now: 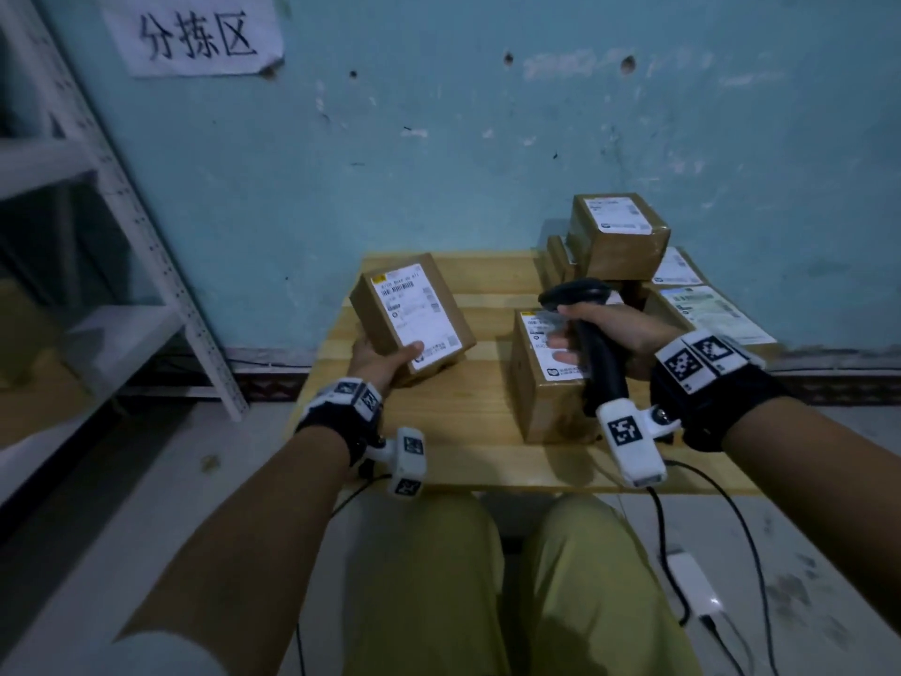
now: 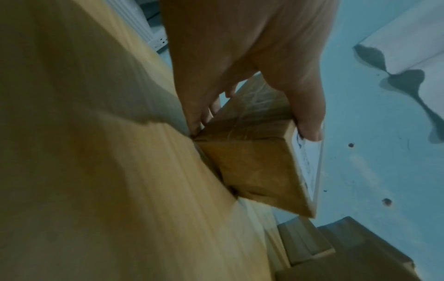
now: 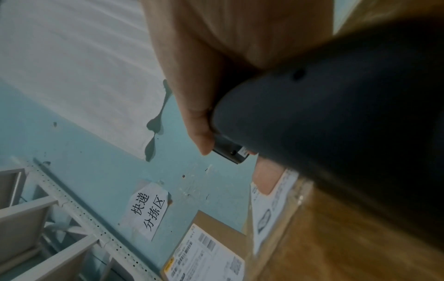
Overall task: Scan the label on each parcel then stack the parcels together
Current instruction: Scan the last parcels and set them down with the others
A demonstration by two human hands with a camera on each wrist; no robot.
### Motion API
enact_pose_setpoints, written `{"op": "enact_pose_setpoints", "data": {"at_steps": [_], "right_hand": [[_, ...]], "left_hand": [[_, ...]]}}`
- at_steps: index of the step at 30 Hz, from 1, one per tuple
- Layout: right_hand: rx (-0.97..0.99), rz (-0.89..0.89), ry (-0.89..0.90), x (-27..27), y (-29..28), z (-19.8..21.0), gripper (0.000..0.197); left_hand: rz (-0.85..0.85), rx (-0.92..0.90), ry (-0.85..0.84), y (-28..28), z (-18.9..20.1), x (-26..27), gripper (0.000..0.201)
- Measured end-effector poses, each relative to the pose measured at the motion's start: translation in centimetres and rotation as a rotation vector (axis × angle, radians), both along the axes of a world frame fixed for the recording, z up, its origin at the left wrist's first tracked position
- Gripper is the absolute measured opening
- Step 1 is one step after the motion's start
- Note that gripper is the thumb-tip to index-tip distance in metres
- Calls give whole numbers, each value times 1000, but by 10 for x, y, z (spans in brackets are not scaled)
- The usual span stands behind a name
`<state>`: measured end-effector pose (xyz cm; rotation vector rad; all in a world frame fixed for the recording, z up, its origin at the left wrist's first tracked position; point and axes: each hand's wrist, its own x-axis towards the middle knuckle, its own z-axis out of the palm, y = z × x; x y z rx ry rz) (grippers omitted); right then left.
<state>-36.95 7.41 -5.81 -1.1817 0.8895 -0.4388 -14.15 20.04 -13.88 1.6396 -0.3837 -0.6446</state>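
My left hand grips a small brown parcel with a white label facing up, tilted above the left side of the wooden table. In the left wrist view the thumb lies on the label edge of that parcel. My right hand holds a black barcode scanner by its handle, its head over a second labelled parcel that stands on the table. In the right wrist view the scanner fills the frame, with the held parcel below it.
A stack of labelled parcels sits at the back right of the table, with flat packets beside it. A white metal shelf rack stands at the left. Cables and a white adapter lie on the floor at the right.
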Motion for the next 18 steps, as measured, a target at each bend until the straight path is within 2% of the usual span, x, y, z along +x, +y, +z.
{"op": "enact_pose_setpoints", "data": {"at_steps": [6,11,13,16,18], "right_hand": [[15,-3,30,1,5,7,14],[-8,62,156,3,5,14,21],[-49,104,203,4,6,17,24],[-107,181,238,6,10,22,26],[-118,222,219,8,11,23,27]], "left_hand": [[-36,-52,32,-4,-10,-3,62],[-9,-66,53,-8,-18,5,72],[-13,-53,53,-10,-21,6,82],[-48,-45,61,-15,-28,10,107],[-58,-60,86,-24,-45,22,119]]}}
